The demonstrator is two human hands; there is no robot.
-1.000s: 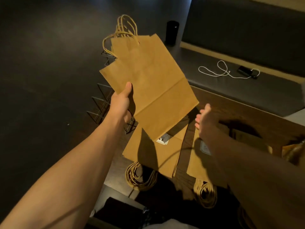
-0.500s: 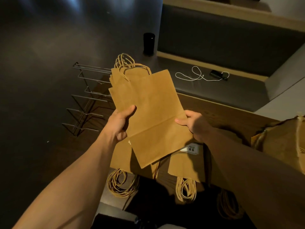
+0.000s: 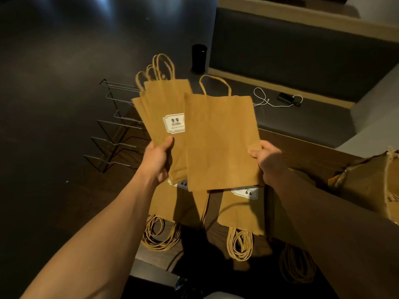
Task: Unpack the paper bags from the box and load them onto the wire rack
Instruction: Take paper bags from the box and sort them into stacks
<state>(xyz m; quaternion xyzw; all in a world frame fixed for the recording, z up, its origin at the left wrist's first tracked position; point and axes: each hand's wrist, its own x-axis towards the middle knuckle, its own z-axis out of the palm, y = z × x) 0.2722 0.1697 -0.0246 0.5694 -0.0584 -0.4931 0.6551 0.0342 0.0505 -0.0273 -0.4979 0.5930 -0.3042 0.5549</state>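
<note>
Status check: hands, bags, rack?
Left hand grips fanned bags. Right hand pinches single bag. Wire rack unloaded, beyond left hand, nothing blocking.

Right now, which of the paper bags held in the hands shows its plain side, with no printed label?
The single bag in the right hand. The front bag of the fanned bundle in the left hand shows a white label.

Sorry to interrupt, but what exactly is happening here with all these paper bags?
A person is sorting flat brown paper bags. The left hand grips a fanned bunch of bags with a label showing, while the right hand holds a single bag beside it. More bag stacks lie on the wooden table below. The wire rack at left holds no bags yet.
</note>
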